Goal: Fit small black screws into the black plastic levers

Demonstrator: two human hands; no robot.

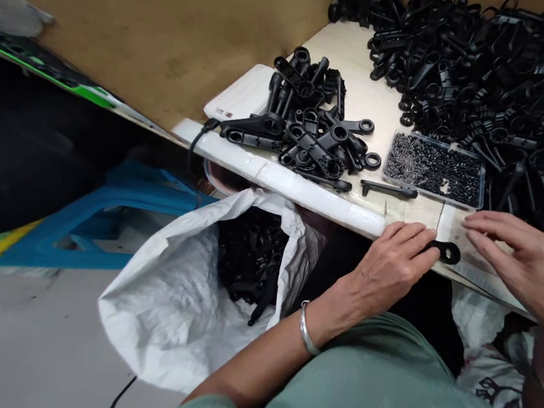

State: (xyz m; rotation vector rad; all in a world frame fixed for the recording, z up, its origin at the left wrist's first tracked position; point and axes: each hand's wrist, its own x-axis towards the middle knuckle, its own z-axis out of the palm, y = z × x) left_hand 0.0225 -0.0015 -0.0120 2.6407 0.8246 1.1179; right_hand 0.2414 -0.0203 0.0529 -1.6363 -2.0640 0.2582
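My left hand is closed on a black plastic arm at the table's front edge. The ringed end of that arm sticks out past my fingertips to the right. Just right of it is my right hand, thumb and forefinger drawn together; anything between them is too small to make out. Beyond both hands lies a clear box of tiny dark and silvery pieces. A slim black part rests left of the box, near a small upright spike.
Black parts form a small heap and a larger pile on the table. White foam lines its edge. Below hangs an open white sack with black parts inside. A blue stool and a cardboard wall stand left and behind.
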